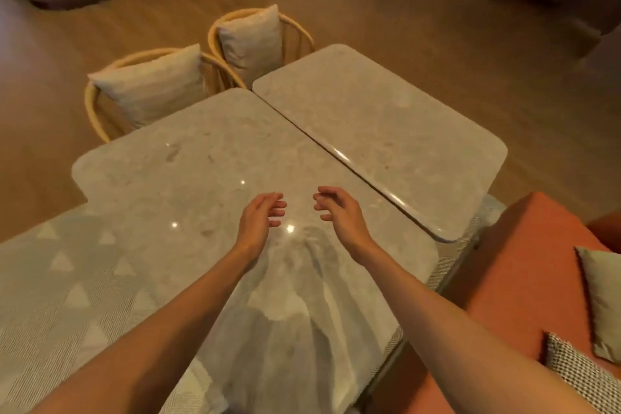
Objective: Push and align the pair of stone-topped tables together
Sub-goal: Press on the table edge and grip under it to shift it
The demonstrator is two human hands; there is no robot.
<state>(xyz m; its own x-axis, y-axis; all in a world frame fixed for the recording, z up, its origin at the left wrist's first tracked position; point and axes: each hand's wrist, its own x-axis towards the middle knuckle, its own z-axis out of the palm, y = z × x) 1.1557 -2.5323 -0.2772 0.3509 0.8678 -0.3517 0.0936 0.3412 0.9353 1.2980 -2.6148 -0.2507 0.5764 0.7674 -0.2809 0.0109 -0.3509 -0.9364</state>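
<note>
Empty hands (295, 212) over abutting tables (386, 131), chairs (151, 84) beyond

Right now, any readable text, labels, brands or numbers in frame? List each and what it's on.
None readable.
The two stone tabletops, near table and far table: only mottled stone pattern and light glints.
Chair cushions: plain.
Rug: triangle pattern, no lettering.
Orange sofa and its pillows: no tags visible.
Left hand and right hand: hold nothing printed.
</note>
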